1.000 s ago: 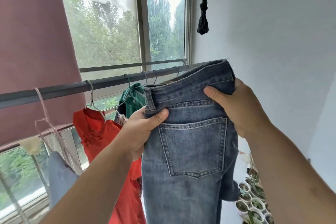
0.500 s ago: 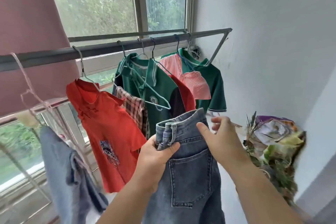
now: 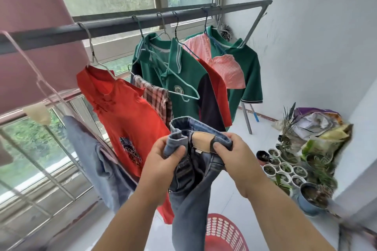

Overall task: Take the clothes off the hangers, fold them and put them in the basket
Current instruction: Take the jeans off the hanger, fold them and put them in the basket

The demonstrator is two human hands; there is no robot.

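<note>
gripping the jeans [image 3: 189, 206] by the waistband, left hand [image 3: 161, 171] and right hand [image 3: 240, 163] both clench it, where a moment ago the right one was loose. the basket [image 3: 224, 234] sits below the jeans, newly in view. behind the jeans a red dress [image 3: 126, 116] and green shirts [image 3: 183, 79] crowd the rail [image 3: 122, 26]; right of the jeans, pots [image 3: 285, 171].

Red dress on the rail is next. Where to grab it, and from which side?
Likely at the shoulders, beside the collar, where the red dress drapes over its white wire hanger. Come from the near side, facing the print: it hangs open there, while the plaid garment crowds its right edge. Left hand and right hand both grip the jeans now.
</note>
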